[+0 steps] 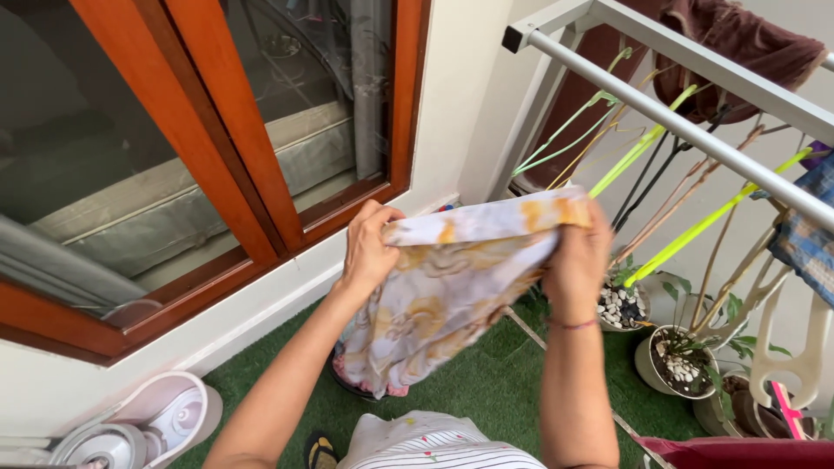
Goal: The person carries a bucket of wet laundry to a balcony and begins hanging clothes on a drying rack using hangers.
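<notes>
Head | left hand [369,252], right hand [578,260] grip patterned cloth [452,287]

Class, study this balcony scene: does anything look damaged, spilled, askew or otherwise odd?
Nothing stands out. Both hands, left hand and right hand, hold the yellow-and-white patterned cloth up; the small white pebble-filled plant pots stand upright on the green artificial turf.

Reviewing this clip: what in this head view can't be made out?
- Printed cloth: its kind is unclear, since it hangs bunched between the left hand and right hand.
- Maroon item: cut off by the bottom edge.
- Room behind the window: dim and masked by reflections.
- Dark garment on the drying rack: cut off by the top edge.
</notes>
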